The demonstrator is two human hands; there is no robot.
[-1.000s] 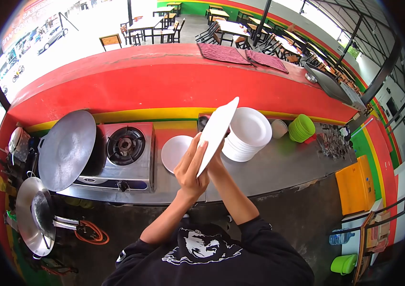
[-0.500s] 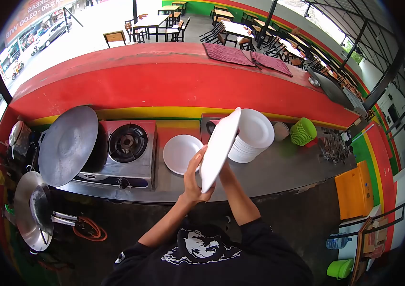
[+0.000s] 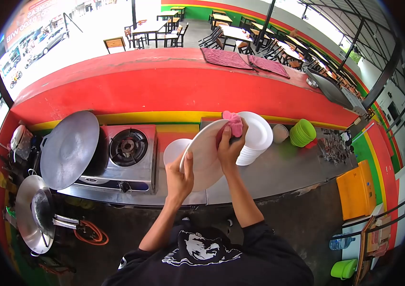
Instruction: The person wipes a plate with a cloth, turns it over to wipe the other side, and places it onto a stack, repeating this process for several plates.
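Observation:
A white plate [image 3: 205, 157] is held up, tilted, above the steel counter. My left hand [image 3: 179, 178] grips its left edge, thumb on the face towards me. In my right hand [image 3: 231, 145] a pink cloth [image 3: 232, 123] is bunched against the plate's upper right rim. Behind the held plate, a second white plate [image 3: 174, 148] lies on the counter, partly covered. Just right of my right hand stands a stack of white plates [image 3: 256, 133].
To the left are a gas stove [image 3: 128, 148], a large grey wok [image 3: 71, 150] and a steel pan [image 3: 33, 214]. Green bowls [image 3: 302, 132] and a heap of cutlery [image 3: 333, 147] sit on the right. A red wall [image 3: 154, 90] runs behind the counter.
The held plate has turned from nearly edge-on to show its face. My right hand, mostly hidden behind it before, now shows at the rim with the pink cloth.

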